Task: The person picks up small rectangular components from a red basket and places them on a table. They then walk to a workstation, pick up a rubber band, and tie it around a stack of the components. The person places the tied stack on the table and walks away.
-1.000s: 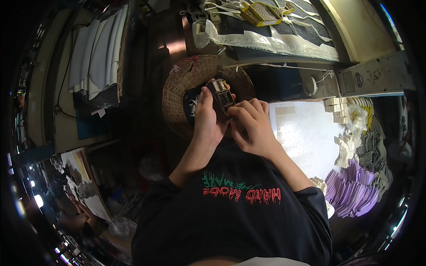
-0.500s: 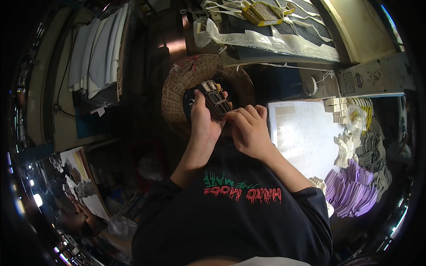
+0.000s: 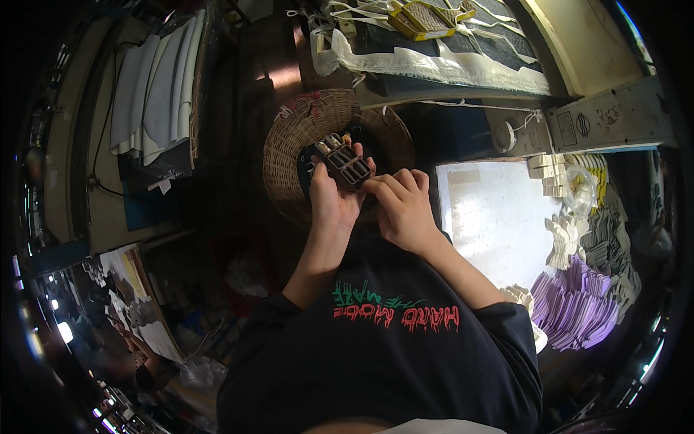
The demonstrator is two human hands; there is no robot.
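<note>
A flat yellow box point(image 3: 421, 17) lies on the bench at top.

**A:** what's the person actually wearing here?

**B:** a black sweatshirt point(image 3: 376, 362), long sleeves point(image 3: 499, 325) shoved up toward the elbows so both forearms are bare. Drippy lettering across the chest, green row over a red one. No gloves, and no rings or watch that I can make out on the left hand point(image 3: 332, 199) or right hand point(image 3: 405, 213).
</note>
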